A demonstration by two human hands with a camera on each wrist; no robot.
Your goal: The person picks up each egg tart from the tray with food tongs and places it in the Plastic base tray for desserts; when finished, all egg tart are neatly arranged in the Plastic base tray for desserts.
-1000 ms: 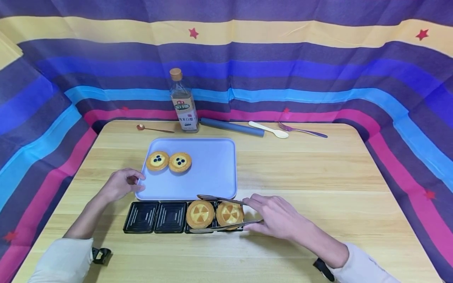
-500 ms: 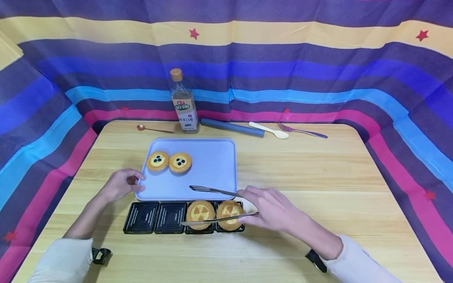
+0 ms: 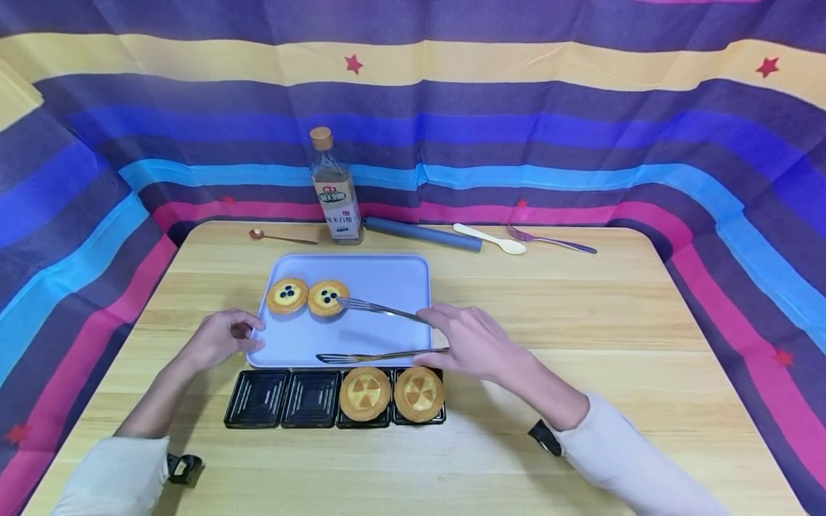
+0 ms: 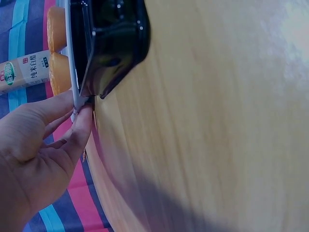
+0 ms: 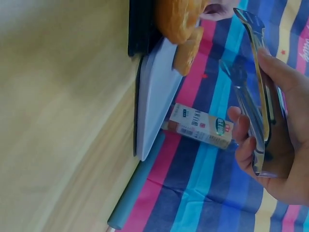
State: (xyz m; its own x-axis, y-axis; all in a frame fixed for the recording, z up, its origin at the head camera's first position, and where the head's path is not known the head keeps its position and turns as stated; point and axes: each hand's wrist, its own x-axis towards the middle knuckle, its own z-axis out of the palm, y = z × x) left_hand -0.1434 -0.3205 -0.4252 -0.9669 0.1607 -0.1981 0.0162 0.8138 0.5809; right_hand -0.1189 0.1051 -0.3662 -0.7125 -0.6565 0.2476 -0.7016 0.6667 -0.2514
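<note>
My left hand (image 3: 222, 338) pinches the left rim of a pale blue tray (image 3: 387, 279); the left wrist view shows the tray's edge between thumb and fingers. Two tarts topped with dark berries (image 3: 287, 295) lie side by side on the tray's left half. In my right hand (image 3: 474, 340) is a pair of metal food tongs (image 5: 265, 106), arms spread, nothing between them. They hover over the tray, one tip overlapping the right berry tart in the head view. In front stands a black segmented container (image 3: 258, 398); two tarts with a wedge pattern (image 3: 364, 394) sit in its right compartments.
Along the table's back edge are a small long-handled spoon (image 3: 284, 238), a vinegar bottle (image 3: 338, 204), a blue-grey rod (image 3: 422, 234), a cream spoon (image 3: 493, 239) and a fork (image 3: 551, 239). A striped cloth (image 3: 581, 136) hangs around the table.
My right hand and the tongs have risen away from the wedge-patterned tarts, moving left and back over the tray. The left hand has stayed at the tray's rim.
</note>
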